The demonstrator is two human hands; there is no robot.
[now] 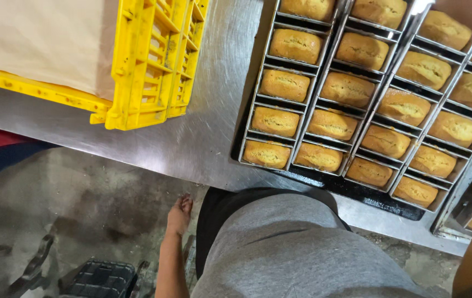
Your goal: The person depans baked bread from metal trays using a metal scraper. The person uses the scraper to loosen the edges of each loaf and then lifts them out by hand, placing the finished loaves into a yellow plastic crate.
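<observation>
Nearest to you is your own grey shirt front, and beside it your left hand (180, 212) hangs down at your side below the table edge. Its fingers curl loosely inward around nothing, and it touches nothing. Your right arm runs up the far right edge of the view; the hand itself is out of the picture, so you cannot tell how its fingers stand.

Just past your body lies the brushed stainless steel table (203, 138), its front edge level with your waist. On it, right in front of you, sits the dark baking tray (324, 181) carrying four strapped rows of small rectangular metal loaf tins (302, 118). Each tin holds one golden-brown baked loaf (267, 154), domed and split along the top. The tins are ganged in straps, probably so that a whole row lifts as one. The tray lies at a slant to the table edge, its near corner closest to your waist.

Further left, well apart from the tray, stand yellow slatted plastic crates (153, 66), nested together, with a sheet of plain brown paper (37, 38) lining the inner one, likely to keep goods off the slats. No labels or signs show anywhere.
</observation>
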